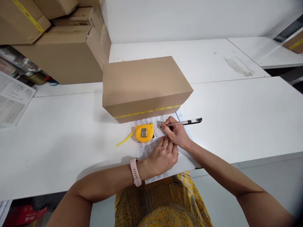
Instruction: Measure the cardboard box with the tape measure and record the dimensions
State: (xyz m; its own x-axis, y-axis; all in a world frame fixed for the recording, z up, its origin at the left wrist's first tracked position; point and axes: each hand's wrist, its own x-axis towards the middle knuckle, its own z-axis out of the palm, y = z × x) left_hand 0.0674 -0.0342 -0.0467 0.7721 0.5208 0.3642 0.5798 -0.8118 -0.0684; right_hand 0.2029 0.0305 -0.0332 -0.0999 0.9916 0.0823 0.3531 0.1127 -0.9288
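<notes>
My right hand (177, 134) grips a clear-barrelled pen with a black cap end (187, 122). Its tip touches or hovers just over a sheet of paper (147, 154) covered in rows of handwriting. My left hand (164, 154), with a pink watch band on the wrist, lies flat on that sheet, fingertips close against the right hand. On the paper's left side sits a yellow tape measure (144, 133), a short strip of its tape sticking out to the left. A closed cardboard box (146, 82) with yellow tape along its side stands just beyond, over the sheet's far edge.
More cardboard boxes (68, 53) are stacked at the back left. Printed sheets (14, 97) rest at the left edge. The white table (236, 116) ends in front of me, and a white wall (189, 19) rises behind it.
</notes>
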